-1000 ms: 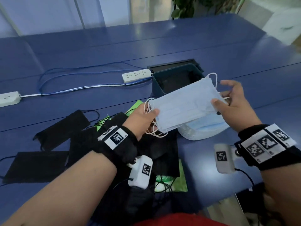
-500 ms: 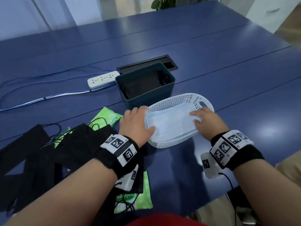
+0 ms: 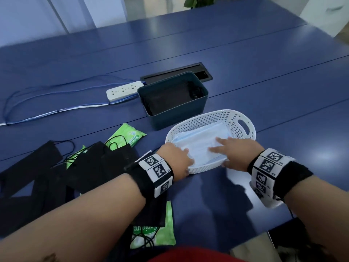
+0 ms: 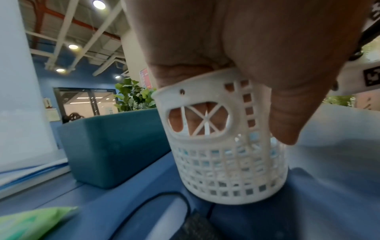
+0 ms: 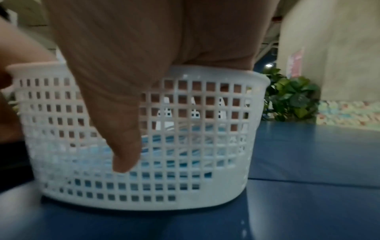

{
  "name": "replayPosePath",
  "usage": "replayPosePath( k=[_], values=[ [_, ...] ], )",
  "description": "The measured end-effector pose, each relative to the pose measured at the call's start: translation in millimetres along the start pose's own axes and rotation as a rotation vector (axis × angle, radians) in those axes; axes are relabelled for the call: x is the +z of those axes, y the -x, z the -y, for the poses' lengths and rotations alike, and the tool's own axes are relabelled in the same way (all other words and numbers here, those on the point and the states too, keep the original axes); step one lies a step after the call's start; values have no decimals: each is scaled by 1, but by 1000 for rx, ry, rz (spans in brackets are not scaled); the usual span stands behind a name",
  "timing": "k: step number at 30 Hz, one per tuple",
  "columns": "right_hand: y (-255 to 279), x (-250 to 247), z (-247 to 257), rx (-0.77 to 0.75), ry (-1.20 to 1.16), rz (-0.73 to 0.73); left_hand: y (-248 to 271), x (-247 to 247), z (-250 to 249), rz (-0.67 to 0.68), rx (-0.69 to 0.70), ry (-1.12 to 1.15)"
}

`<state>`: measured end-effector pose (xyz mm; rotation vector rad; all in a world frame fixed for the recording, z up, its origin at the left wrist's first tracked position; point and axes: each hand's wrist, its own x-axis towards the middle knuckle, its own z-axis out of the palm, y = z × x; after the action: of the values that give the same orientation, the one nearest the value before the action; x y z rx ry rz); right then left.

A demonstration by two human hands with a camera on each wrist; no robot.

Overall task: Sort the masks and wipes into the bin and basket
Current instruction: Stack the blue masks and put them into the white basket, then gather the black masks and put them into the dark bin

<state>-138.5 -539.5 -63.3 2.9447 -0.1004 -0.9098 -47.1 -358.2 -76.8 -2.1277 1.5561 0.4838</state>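
Observation:
A white perforated basket (image 3: 243,127) stands on the blue table, just in front of a dark teal bin (image 3: 172,99). Light blue masks (image 3: 200,140) lie flat inside the basket. My left hand (image 3: 186,157) reaches over the basket's left end, with its fingers down inside on the masks and its thumb (image 4: 285,129) outside the wall. My right hand (image 3: 221,151) lies with straight fingers on the top mask, its thumb (image 5: 125,155) hanging outside the wall. Several black masks (image 3: 94,163) and green wipe packs (image 3: 130,136) lie to the left.
A white power strip (image 3: 123,90) with blue cables lies behind the bin, beside a black cable hatch (image 3: 204,73) in the table. Another green wipe pack (image 3: 153,235) lies at the near edge under my left forearm. The table's front edge runs close to my body.
One second ago both hands held a blue mask up over the basket. They have lowered it into the basket and now rest on it.

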Motion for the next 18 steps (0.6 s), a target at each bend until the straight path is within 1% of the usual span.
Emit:
replayPosePath(
  k=[3,5,7,10,12,14,16,18],
  values=[
    [-9,-3,0,26,-25,23,-4,-2,8,29,-12,-12],
    [-14,-4,0,42,-51,19,-5,-3,13,9,-19,4],
    [-14,-5,1,49,-71,0,0,-2,16,-49,-25,62],
    [-10,-6,0,50,-69,-48,19,3,17,-213,-54,191],
    [-7,-8,1,75,-58,-72,39,9,21,-300,-107,324],
    [-2,-14,4,113,-106,-83,64,19,30,-380,-175,506],
    [5,-25,11,118,-198,-144,92,31,45,-435,-274,758],
    [15,-41,24,80,-323,-256,118,49,60,-468,-404,1060]
  ],
)
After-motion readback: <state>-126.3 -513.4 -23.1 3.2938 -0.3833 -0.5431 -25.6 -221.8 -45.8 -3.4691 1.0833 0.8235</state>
